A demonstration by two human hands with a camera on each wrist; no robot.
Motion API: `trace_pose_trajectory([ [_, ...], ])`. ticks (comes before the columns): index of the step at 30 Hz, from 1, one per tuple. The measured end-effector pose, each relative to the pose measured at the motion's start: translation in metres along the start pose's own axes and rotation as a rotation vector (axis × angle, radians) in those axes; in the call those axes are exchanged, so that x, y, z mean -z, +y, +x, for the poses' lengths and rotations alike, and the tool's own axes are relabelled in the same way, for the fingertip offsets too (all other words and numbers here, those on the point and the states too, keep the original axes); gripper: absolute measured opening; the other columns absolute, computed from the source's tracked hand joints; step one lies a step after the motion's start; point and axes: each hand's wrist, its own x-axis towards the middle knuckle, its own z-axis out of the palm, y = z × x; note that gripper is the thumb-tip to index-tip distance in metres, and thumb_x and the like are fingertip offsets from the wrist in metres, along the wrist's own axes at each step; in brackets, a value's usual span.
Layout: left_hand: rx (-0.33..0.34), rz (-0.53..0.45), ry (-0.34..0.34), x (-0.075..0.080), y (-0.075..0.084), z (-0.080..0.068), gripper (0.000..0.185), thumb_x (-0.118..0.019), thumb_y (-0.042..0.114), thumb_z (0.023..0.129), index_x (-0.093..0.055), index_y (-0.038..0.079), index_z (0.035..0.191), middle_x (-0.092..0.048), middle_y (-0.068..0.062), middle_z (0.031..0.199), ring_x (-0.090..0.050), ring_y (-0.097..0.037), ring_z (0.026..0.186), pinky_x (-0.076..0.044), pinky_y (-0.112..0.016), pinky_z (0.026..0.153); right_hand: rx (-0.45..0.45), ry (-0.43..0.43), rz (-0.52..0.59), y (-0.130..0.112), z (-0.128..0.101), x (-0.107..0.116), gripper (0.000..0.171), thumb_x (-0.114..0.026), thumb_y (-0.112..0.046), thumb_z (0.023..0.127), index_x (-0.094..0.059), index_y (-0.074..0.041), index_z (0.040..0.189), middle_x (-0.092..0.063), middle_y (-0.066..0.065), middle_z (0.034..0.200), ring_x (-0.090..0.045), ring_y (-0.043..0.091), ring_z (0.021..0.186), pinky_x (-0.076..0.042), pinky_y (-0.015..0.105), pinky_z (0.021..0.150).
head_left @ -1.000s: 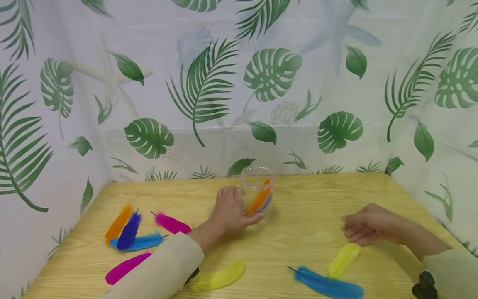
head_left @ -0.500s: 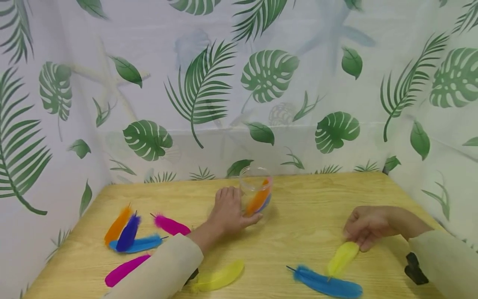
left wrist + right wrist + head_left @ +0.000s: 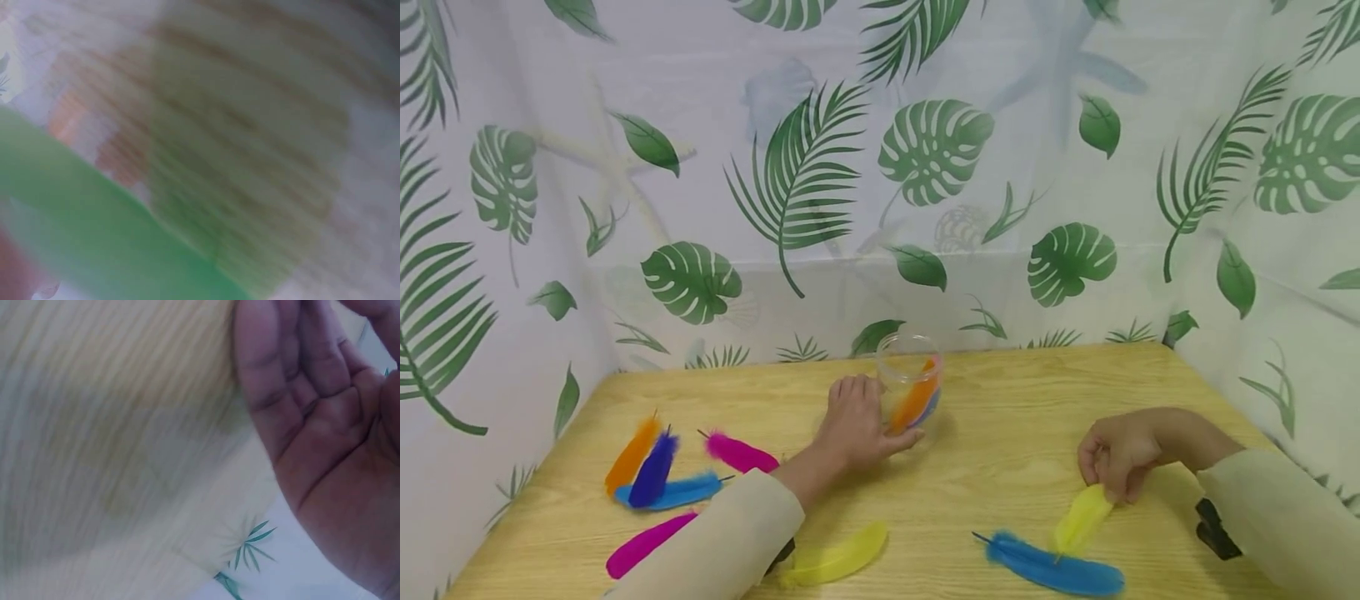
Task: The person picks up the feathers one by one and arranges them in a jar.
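Note:
My left hand (image 3: 857,421) grips the left side of a clear jar (image 3: 910,358) near the back of the table. Inside the jar lean an orange feather (image 3: 917,400) and a bluish one. On the right, the thumb and fingers of my right hand (image 3: 1123,454) pinch the upper end of a yellow feather (image 3: 1078,525). This feather's quill end overlaps a blue feather (image 3: 1052,567) lying on the table. The right wrist view shows the palm and curled fingers (image 3: 259,356), with the feather out of sight. The left wrist view is blurred.
At the left of the wooden table (image 3: 1000,442) lie an orange feather (image 3: 634,454), a dark blue feather (image 3: 655,471), a light blue feather (image 3: 688,492) and two magenta feathers. Another yellow feather (image 3: 842,558) lies near my left sleeve (image 3: 730,533). A leaf-printed cloth (image 3: 835,200) hangs behind.
My right hand has turned over from palm-up, and its fingers have closed on the end of the yellow feather. The left hand and jar stay put; the view shifts slightly.

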Motion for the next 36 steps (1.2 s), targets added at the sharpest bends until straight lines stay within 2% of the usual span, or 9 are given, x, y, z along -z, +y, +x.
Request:
trace_pose_trajectory([
  [7,-0.014,-0.034,0.012,0.000,0.000,0.001,0.078,-0.061,0.073,0.082,-0.049,0.006,0.119,-0.046,-0.005,0.101,-0.040,-0.026,0.103,-0.031,-0.040,0.095,-0.050,0.007,0.006,-0.006,-0.001,-0.001,0.027,-0.072,0.008,0.069,-0.059,-0.001,0.091,-0.063,0.005,0.074,-0.062,0.014,0.062,-0.054,0.023,0.058],
  [14,-0.008,-0.022,0.017,0.001,-0.001,0.001,0.078,-0.062,0.074,0.081,-0.050,0.006,0.118,-0.046,-0.004,0.100,-0.040,-0.025,0.101,-0.031,-0.040,0.094,-0.073,0.042,0.001,-0.007,0.003,-0.001,0.031,-0.073,0.010,0.067,-0.059,0.000,0.093,-0.061,0.006,0.074,-0.065,0.016,0.062,-0.057,0.025,0.059],
  [36,0.001,-0.030,-0.008,0.000,-0.001,-0.001,0.077,-0.060,0.074,0.082,-0.049,0.007,0.119,-0.047,-0.005,0.103,-0.041,-0.025,0.104,-0.031,-0.040,0.097,-0.121,0.014,0.002,-0.014,0.006,-0.001,0.031,-0.073,0.010,0.071,-0.056,-0.002,0.094,-0.061,0.007,0.071,-0.069,0.018,0.063,-0.058,0.028,0.061],
])
